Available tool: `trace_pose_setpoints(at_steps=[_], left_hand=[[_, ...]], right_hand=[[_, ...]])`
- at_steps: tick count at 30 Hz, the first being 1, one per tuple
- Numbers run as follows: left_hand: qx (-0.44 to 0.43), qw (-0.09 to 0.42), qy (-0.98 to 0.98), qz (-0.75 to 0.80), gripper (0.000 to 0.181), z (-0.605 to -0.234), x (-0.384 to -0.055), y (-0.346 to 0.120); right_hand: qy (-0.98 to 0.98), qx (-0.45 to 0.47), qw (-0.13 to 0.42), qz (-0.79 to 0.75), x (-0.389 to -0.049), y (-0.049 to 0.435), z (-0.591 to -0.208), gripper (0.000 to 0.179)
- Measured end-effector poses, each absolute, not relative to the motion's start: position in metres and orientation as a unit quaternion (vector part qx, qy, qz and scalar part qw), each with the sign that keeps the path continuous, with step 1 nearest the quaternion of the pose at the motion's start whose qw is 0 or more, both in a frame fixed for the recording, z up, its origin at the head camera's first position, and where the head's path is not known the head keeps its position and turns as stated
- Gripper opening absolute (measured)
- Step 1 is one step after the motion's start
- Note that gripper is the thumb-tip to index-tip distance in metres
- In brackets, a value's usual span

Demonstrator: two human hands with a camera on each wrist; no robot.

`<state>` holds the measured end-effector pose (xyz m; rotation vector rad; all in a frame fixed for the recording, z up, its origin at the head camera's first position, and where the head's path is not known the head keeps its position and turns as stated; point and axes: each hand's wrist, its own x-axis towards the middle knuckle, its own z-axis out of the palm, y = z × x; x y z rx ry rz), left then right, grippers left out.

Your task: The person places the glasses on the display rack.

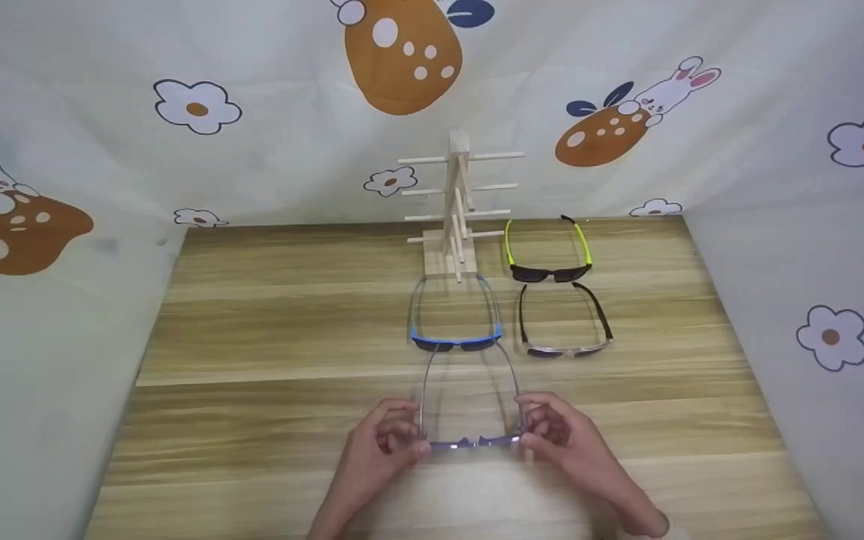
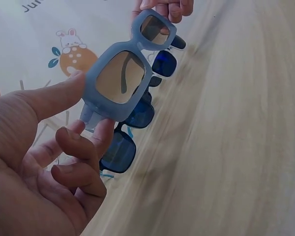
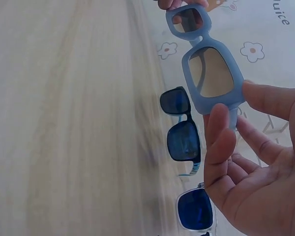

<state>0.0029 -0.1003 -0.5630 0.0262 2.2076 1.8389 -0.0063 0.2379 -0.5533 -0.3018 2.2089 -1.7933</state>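
Both hands hold one pair of pale blue sunglasses point(image 1: 453, 445) by its two ends, lenses facing the person and temples unfolded away. My left hand point(image 1: 372, 454) pinches the left end near the hinge. In the left wrist view the thumb presses the front of the frame point(image 2: 120, 114), fingertips behind at the temple. At the other end my right hand point(image 1: 574, 450) has the same grip; the right wrist view shows its thumb and fingers at the corner of the frame. Just beyond, bright blue-rimmed sunglasses point(image 1: 456, 343) lie on the table, partly overlapped by the held pair's temple tips.
A wooden rack point(image 1: 458, 172) with several pegs stands at the table's back, bearing no glasses. To its right lie black sunglasses with yellow-green temples point(image 1: 550, 274) and clear-rimmed sunglasses with dark temples point(image 1: 567, 351). A printed cloth point(image 1: 289, 150) hangs behind the wooden table point(image 1: 252, 420).
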Motion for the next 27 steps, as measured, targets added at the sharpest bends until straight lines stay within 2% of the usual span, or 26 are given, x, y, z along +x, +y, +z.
trace_pose_setpoints(at_steps=[10,21,27], left_hand=[[-0.016,0.131,0.757,0.64,0.051,-0.56,-0.006,-0.097],[-0.001,0.068,0.749,0.659,0.048,-0.552,-0.02,-0.096],[0.001,0.057,0.745,0.664,0.047,-0.547,-0.032,-0.097]], right_hand=[[0.777,-0.086,0.125,-0.61,-0.018,0.234,-0.546,0.051],[0.763,-0.072,0.095,-0.635,-0.033,0.221,-0.539,0.05],[0.752,-0.051,0.083,-0.652,-0.045,0.215,-0.534,0.048]])
